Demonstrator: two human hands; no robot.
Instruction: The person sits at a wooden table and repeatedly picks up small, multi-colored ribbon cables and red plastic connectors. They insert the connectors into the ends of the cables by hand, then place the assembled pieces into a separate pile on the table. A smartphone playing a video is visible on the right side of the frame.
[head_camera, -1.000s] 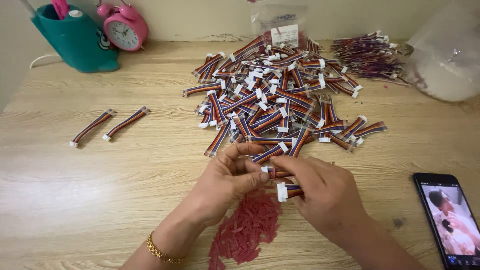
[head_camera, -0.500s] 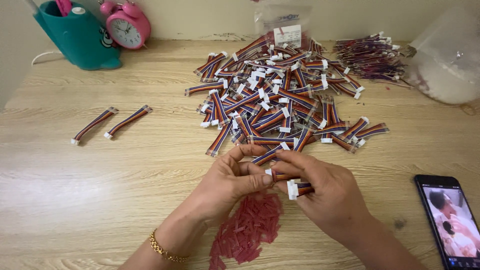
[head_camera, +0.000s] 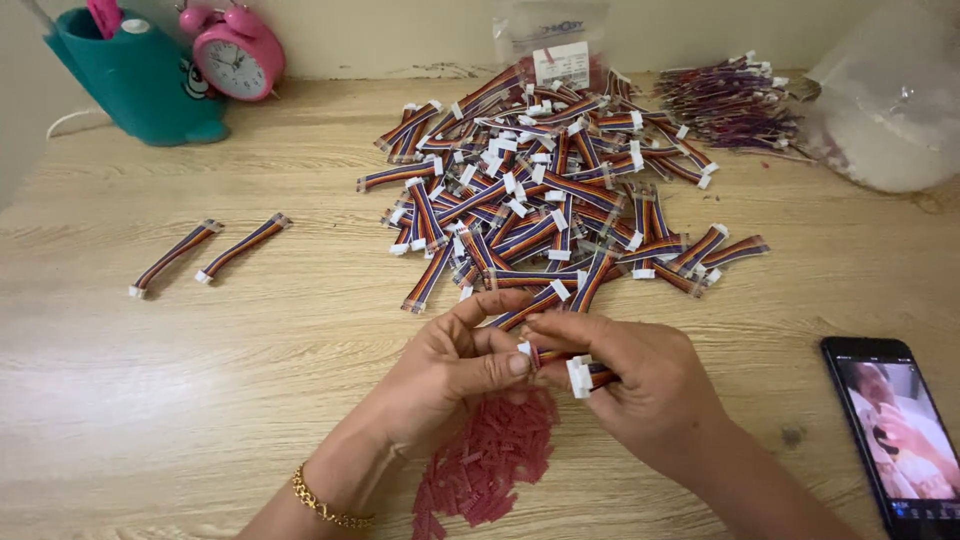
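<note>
Ribbon cable (head_camera: 590, 374), short and multicoloured with white plug ends, is held between my two hands just above the near edge of the bench (head_camera: 200, 400). My right hand (head_camera: 640, 390) has its grip closed round the cable, with one white connector showing below my thumb. My left hand (head_camera: 450, 375) meets it from the other side, thumb and forefinger pinched shut at the cable's other end; whether a separate small part sits between those fingertips I cannot tell, as the spot is too small to read. A gold bracelet (head_camera: 325, 505) is on my left wrist.

Directly beneath my hands, at the near edge, lies a heap of small red pieces (head_camera: 490, 465). Beyond my hands, towards the far edge, is a large loose pile of cables (head_camera: 540, 200) of the same kind. A bundle of thinner dark wires (head_camera: 725, 100) lies at the far right, next to a clear plastic bag (head_camera: 885, 110). Two single cables (head_camera: 205, 255) lie side by side towards the left edge, well apart from the pile. At the far left corner stand a teal holder (head_camera: 135, 80) and a pink alarm clock (head_camera: 232, 60). A phone (head_camera: 895, 430) with its screen lit lies at the near right corner.
</note>
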